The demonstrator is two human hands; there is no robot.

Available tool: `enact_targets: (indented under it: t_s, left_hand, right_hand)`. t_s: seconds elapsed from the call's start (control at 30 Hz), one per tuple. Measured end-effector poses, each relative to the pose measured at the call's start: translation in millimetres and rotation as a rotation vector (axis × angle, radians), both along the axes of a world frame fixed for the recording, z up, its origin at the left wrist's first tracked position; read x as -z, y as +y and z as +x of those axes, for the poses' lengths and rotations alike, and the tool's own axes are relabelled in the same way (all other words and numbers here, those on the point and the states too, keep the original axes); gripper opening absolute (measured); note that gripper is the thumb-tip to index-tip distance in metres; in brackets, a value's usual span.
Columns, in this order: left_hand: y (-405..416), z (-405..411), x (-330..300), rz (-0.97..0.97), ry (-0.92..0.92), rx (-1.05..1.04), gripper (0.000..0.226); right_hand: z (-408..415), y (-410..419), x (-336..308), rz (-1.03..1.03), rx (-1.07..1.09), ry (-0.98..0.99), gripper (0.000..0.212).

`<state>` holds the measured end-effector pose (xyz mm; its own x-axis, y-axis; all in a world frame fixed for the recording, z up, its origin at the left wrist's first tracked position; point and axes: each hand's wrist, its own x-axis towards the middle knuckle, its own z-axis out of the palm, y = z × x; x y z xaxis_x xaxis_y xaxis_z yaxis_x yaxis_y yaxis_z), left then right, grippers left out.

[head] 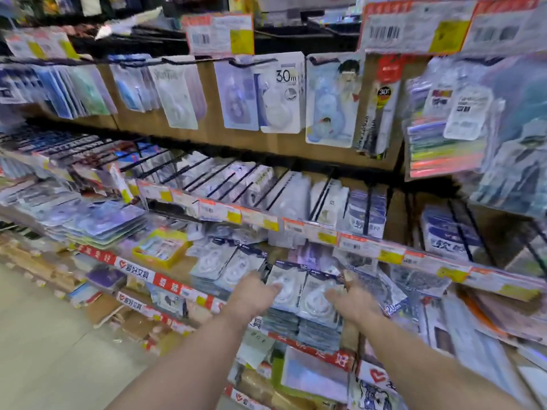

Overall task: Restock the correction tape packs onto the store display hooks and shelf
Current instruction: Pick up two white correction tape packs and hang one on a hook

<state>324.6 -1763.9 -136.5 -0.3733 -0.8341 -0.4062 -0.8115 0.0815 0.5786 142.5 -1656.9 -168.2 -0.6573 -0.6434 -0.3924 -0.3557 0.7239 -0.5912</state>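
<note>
Tape packs being squared on the lower shelf.

Two stacks of packs [302, 294] are seen laid on the shelf [174, 284]; the left hand [254, 291] and right hand [352, 300] are pressed against their sides, fingers largely straight, nothing lifted. Hooks [236, 62] above are judged mostly stocked, so the work appears well advanced. Blur hides labels, and whether either grip pinches a pack cannot be told.

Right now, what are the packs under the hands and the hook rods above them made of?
Correction tape packs: seemingly printed card with a clear glossy plastic blister, since glare shows over the white tape wheel. Hook rods: thin, dark, straight, likely coated metal wire; blur leaves the finish open.
</note>
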Motion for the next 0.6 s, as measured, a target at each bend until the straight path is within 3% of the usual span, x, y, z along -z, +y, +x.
enact_targets:
  t_s: [0.07,0.2,0.27,0.5,0.6]
  left_hand:
    - [-17.9,-10.8,12.8,0.036,-0.039,0.015,0.072]
    - [-44.5,-23.7,29.7,0.077,-0.086,0.048,0.089]
    - [-54.5,-26.9,34.9,0.093,-0.069,0.096,0.088]
    - [-73.3,-21.2,44.6,0.209,0.006,0.219,0.082]
    - [-78.9,-19.3,46.8,0.242,0.039,0.225,0.084]
  right_hand:
    - [3.5,-5.9,9.9,0.014,0.061,-0.032,0.071]
    - [13.2,-16.8,25.6,0.071,0.179,-0.092,0.066]
    - [13.4,-19.6,33.6,0.089,0.255,-0.111,0.071]
    - [20.6,-18.7,39.3,0.038,0.504,-0.197,0.061]
    - [26.3,-19.5,29.1,0.002,0.547,-0.218,0.073]
